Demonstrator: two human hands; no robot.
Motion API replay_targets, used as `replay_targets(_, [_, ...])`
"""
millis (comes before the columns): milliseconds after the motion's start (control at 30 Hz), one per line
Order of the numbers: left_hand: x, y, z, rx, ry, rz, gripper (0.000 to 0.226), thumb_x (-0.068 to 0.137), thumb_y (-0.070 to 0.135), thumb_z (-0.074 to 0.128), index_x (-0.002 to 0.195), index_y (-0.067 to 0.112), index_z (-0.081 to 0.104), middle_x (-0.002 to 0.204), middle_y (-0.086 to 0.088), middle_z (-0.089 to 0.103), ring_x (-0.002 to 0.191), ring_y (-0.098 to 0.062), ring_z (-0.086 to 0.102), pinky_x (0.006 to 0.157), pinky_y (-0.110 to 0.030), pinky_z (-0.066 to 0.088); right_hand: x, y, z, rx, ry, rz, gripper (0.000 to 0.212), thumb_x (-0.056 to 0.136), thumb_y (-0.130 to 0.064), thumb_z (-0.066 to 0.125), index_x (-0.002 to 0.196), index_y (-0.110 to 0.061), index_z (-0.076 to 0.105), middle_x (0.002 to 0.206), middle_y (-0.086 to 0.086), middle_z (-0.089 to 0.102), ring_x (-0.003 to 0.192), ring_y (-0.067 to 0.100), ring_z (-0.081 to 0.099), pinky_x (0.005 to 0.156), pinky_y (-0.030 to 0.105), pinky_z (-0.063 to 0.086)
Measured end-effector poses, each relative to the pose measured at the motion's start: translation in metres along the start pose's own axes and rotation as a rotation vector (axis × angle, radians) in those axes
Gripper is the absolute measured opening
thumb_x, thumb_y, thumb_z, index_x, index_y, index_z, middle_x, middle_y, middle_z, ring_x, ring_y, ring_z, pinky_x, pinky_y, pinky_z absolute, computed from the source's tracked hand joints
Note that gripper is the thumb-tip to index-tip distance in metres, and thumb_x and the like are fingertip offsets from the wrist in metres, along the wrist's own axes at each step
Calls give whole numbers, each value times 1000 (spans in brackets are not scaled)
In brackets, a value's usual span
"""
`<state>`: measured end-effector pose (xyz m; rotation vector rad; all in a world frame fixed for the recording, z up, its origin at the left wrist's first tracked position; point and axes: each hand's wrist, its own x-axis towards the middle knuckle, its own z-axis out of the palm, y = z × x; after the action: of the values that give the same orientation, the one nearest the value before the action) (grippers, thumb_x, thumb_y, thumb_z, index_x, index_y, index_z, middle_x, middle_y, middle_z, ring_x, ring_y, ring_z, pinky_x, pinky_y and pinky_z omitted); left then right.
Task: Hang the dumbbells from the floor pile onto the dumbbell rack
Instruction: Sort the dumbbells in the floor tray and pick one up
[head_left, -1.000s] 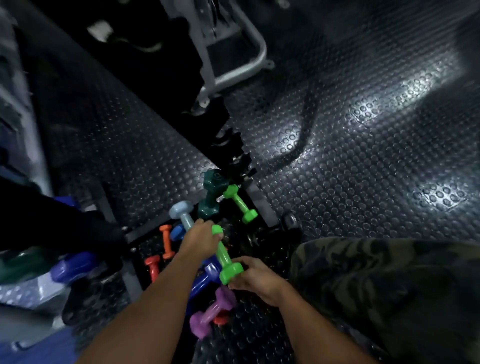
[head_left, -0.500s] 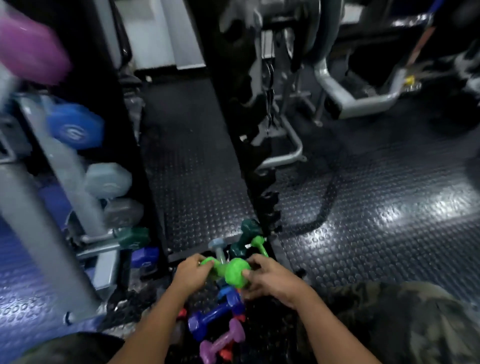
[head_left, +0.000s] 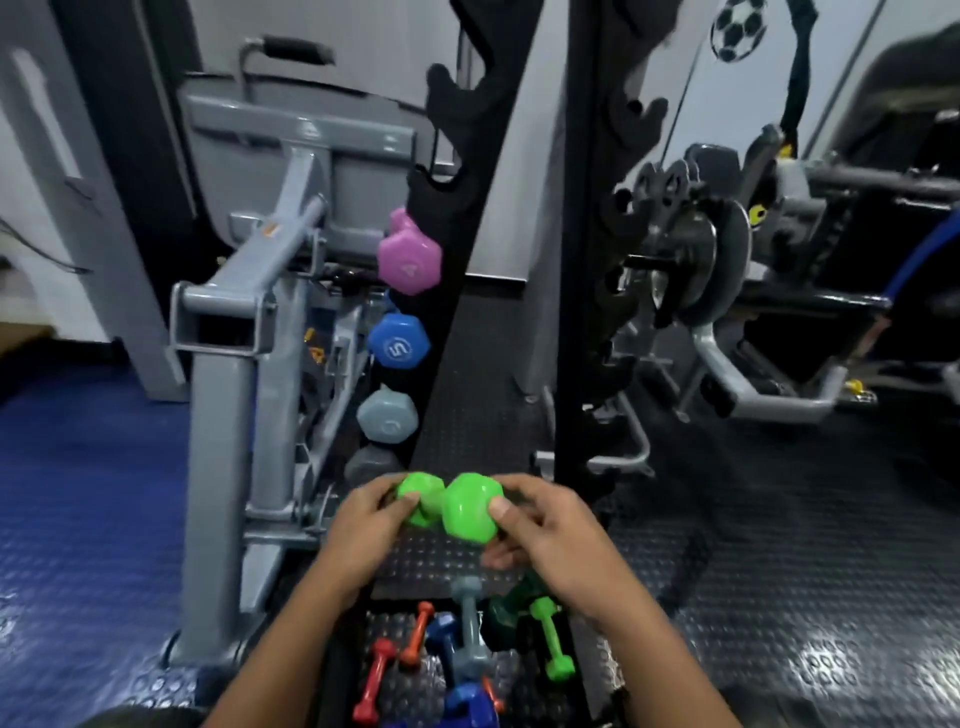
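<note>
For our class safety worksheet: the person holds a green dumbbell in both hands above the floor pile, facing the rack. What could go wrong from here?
1. The green dumbbell is held only by fingertips of the left hand and right hand; it could slip onto the floor pile below.
2. The rack hooks are narrow; a badly seated handle might fall.
3. It could knock the pink dumbbell or blue dumbbell already hanging.

Bright green dumbbell (head_left: 451, 506) held level before black rack (head_left: 470, 218), coloured dumbbells (head_left: 470, 642) piled below
</note>
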<state>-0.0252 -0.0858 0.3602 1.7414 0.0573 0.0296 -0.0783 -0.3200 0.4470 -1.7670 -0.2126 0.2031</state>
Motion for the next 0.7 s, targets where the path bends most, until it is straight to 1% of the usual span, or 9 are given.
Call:
replay_targets(67, [-2, 16, -13, -94, 64, 32, 15, 90, 26, 71, 103, 32, 77, 101, 3, 80, 98, -20, 73, 91, -47, 59, 9, -24, 8, -66, -36, -46, 25, 106, -22, 60, 129, -20, 66, 95, 13, 79, 78, 34, 78, 74, 42, 64])
replay_targets(167, [-5, 40, -29, -234, 154, 79, 20, 101, 8, 63, 112, 22, 72, 99, 2, 79, 97, -20, 73, 81, -34, 60, 23, -58, 18, -128, -82, -102, 24, 105, -24, 62, 128, -22, 69, 94, 11, 79, 77, 34, 78, 75, 43, 64])
replay_targets(267, [-9, 63, -53, -284, 285, 179, 22, 99, 13, 68, 121, 16, 71, 105, -5, 78, 98, -22, 74, 83, -39, 60, 41, -96, 28, -148, -134, -160, 25, 104, -20, 62, 128, -21, 69, 99, 12, 79, 78, 36, 78, 74, 42, 63])
replay_targets(333, [-7, 81, -66, -326, 393, 240, 21, 97, 14, 71, 118, 19, 71, 98, -2, 78, 92, -17, 74, 78, -31, 61, 50, -121, 32, -131, -164, -215, 27, 103, -16, 63, 128, -22, 70, 102, 12, 79, 77, 34, 77, 72, 38, 62])
replay_targets(400, [-7, 103, -79, -359, 490, 317, 22, 95, 10, 72, 115, 18, 71, 97, 0, 79, 92, -15, 75, 77, -27, 60, 56, -142, 36, -98, -192, -277, 29, 100, -11, 66, 126, -23, 73, 96, 13, 78, 74, 27, 75, 70, 33, 60])
replay_targets(433, [-3, 115, -84, -381, 516, 356, 23, 93, 10, 72, 116, 15, 71, 100, -2, 79, 95, -18, 75, 81, -30, 60, 59, -152, 37, -91, -203, -313, 31, 98, -8, 68, 124, -23, 75, 89, 14, 76, 73, 24, 74, 69, 31, 59])
replay_targets(500, [6, 138, -92, -447, 551, 412, 26, 92, 6, 71, 118, 9, 70, 106, -7, 79, 101, -22, 75, 87, -36, 61, 64, -165, 39, -47, -216, -367, 34, 95, -4, 72, 120, -26, 78, 80, 13, 71, 71, 24, 72, 69, 30, 59])
replay_targets(567, [22, 165, -100, -481, 549, 482, 26, 93, 4, 69, 118, 7, 70, 108, -7, 79, 103, -20, 75, 90, -32, 61, 74, -177, 40, 19, -195, -430, 37, 91, -5, 75, 117, -31, 79, 79, 12, 71, 71, 26, 71, 71, 33, 60])
replay_targets(700, [75, 225, -109, -452, 441, 580, 27, 95, 5, 68, 120, 14, 71, 114, -9, 77, 111, -28, 73, 98, -43, 56, 104, -203, 38, 143, -65, -524, 35, 89, -7, 73, 119, -26, 79, 89, 11, 77, 84, 29, 77, 74, 38, 64])
